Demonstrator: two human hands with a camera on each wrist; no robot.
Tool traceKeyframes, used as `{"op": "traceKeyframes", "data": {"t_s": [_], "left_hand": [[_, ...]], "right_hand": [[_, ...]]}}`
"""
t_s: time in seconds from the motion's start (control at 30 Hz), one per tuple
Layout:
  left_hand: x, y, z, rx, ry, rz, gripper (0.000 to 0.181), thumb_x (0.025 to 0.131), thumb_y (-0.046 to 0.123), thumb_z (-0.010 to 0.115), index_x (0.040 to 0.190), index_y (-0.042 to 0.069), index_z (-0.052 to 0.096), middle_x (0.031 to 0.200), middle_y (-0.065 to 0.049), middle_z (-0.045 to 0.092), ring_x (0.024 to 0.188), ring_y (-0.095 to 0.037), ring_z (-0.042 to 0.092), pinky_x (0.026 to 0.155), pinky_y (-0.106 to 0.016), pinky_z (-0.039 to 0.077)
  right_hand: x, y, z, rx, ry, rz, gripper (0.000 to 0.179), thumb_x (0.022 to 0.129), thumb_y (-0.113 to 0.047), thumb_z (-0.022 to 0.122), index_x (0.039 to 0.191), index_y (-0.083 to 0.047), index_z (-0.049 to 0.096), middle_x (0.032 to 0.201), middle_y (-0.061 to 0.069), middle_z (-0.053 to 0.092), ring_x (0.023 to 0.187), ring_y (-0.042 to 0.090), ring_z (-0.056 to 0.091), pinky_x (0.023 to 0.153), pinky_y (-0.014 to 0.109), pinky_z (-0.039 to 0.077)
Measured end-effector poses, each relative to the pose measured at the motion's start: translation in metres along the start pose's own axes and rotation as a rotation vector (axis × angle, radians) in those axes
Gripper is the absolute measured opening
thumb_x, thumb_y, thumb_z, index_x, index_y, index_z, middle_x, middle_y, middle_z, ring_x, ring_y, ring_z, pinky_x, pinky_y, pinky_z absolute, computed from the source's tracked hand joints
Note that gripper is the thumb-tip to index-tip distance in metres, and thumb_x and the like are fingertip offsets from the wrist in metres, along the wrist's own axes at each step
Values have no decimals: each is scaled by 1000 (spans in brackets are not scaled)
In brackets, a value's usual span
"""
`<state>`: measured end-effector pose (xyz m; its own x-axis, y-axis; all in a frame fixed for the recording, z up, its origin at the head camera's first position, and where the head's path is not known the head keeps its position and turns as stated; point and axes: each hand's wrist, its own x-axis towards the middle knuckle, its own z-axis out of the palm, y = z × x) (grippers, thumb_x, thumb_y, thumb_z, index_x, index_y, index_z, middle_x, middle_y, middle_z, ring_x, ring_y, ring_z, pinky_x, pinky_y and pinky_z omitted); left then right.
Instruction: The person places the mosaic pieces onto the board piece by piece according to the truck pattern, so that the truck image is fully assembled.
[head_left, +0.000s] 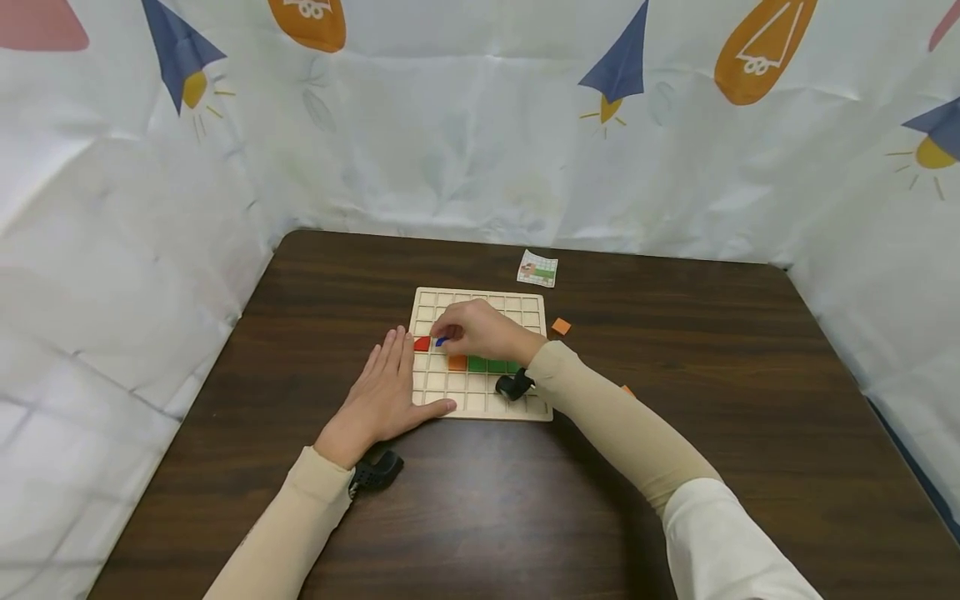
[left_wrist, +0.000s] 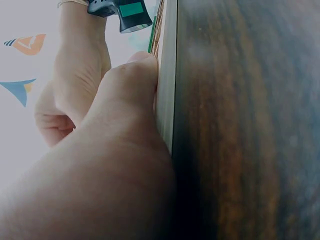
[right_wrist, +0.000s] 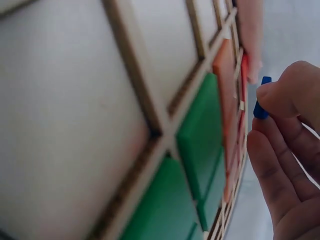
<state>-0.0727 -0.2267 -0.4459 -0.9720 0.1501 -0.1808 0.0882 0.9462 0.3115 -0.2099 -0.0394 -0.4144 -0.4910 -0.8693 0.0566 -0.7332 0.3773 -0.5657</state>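
Note:
My right hand (head_left: 483,325) pinches a small blue tile (right_wrist: 263,100) between thumb and fingertips, over the left half of a pale wooden grid board (head_left: 480,406). With fingers straight, my left hand (head_left: 384,390) lies along the board's left edge, its thumb on the near left corner. A red tile (head_left: 422,343) sits in the grid by the left fingertips. Green tiles (right_wrist: 202,130) and an orange tile (head_left: 457,363) fill cells in a row nearer to me; the right hand and wrist hide part of the board.
A small printed card (head_left: 537,270) lies beyond the board on the dark wooden table (head_left: 450,508). One loose orange tile (head_left: 561,327) is right of the board, and another orange piece (head_left: 627,390) peeks out behind the right forearm. Printed white cloth (head_left: 465,167) surrounds the table.

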Motion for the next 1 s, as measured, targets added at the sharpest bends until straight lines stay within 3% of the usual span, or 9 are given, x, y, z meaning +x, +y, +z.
{"op": "traceKeyframes", "data": {"t_s": [0.3, 1.0], "left_hand": [[2, 2, -1, 24, -3, 6, 129, 86, 87, 51, 165, -3, 2, 175, -22, -6, 165, -38, -1, 133, -59, 10], [0, 0, -1, 27, -6, -2, 128, 87, 85, 52, 165, -3, 2, 175, -22, -6, 165, -39, -1, 133, -59, 10]], "right_hand": [[7, -1, 4, -65, -42, 5, 22, 96, -12, 71, 116, -11, 78, 108, 2, 77, 93, 10, 70, 84, 21, 58], [11, -2, 6, -61, -72, 8, 22, 96, -12, 70, 117, -11, 78, 109, 3, 77, 95, 10, 71, 86, 22, 58]]}}
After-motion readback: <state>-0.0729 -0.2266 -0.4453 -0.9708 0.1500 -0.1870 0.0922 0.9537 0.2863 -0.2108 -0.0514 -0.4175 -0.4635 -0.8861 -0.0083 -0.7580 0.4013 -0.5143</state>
